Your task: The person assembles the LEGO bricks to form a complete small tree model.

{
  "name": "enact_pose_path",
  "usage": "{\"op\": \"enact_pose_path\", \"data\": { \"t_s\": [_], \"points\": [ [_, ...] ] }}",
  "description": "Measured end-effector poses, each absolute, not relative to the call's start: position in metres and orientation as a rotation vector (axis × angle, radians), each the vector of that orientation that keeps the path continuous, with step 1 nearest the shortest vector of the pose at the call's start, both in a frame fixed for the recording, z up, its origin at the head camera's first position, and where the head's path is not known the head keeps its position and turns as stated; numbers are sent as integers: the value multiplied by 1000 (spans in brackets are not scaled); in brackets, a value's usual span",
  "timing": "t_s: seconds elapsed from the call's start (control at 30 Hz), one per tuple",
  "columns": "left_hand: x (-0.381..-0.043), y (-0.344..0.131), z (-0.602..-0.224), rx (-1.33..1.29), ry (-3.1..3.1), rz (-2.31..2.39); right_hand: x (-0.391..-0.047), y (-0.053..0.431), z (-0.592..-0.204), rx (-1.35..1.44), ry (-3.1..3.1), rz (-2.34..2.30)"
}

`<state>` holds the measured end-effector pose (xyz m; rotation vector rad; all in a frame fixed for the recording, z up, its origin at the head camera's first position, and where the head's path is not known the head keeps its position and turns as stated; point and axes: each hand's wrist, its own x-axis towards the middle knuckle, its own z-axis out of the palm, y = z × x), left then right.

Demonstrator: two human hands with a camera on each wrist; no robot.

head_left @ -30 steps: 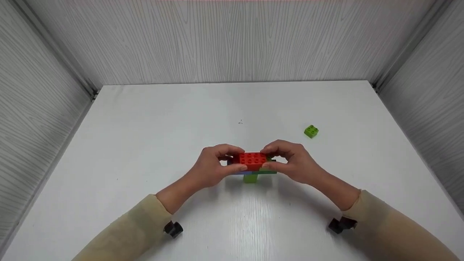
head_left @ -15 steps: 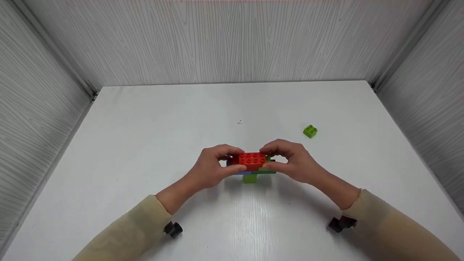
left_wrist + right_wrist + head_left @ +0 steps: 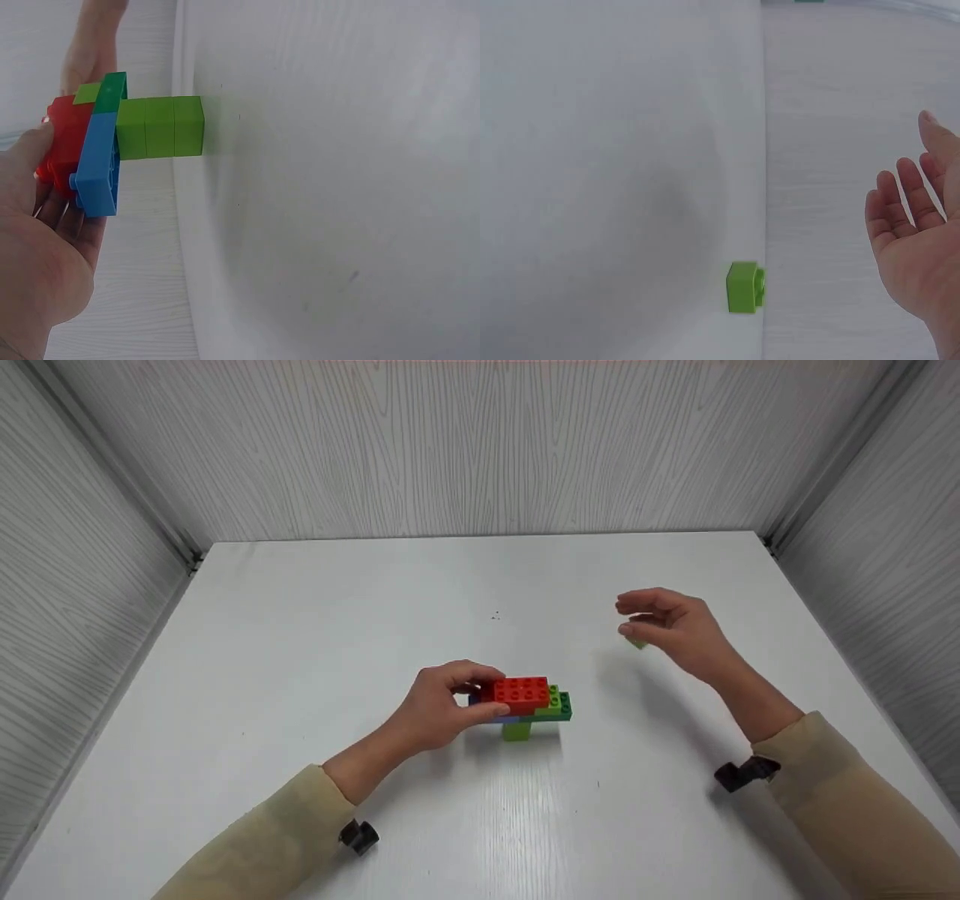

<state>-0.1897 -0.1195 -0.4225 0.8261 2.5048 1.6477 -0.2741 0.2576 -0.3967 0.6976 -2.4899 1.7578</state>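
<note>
My left hand (image 3: 441,707) grips the left end of the red bricks (image 3: 522,693) on top of a built toy-brick structure, thumb in front and fingers behind. Under the red lie a light green brick (image 3: 554,701), a dark green brick (image 3: 565,707) and a blue brick (image 3: 97,165). A column of three light green bricks (image 3: 160,127) holds these up off the table. My right hand (image 3: 686,634) hovers with relaxed fingers above a loose light green brick (image 3: 741,288), partly covering it in the head view. The right wrist view shows a gap between hand and brick.
The white table (image 3: 337,607) extends around the structure. Grey wood-grain panels (image 3: 465,450) stand at the back and both sides. Small dark specks (image 3: 496,616) lie behind the structure. Black clip-like pieces (image 3: 359,836) hang at both sleeve cuffs.
The right hand has let go of the structure's right end and moved right and away to above the loose light green brick. The left hand and structure stay in place.
</note>
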Motion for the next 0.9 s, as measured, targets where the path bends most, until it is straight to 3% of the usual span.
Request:
{"op": "enact_pose_path", "data": {
  "t_s": [0.5, 0.9],
  "points": [
    [-191, -118, -424, 815, 2501, 1633, -312, 313, -441, 243, -2724, 1652],
    [-190, -118, -421, 777, 2512, 1629, -320, 317, -457, 221, -2877, 1602]
  ]
}}
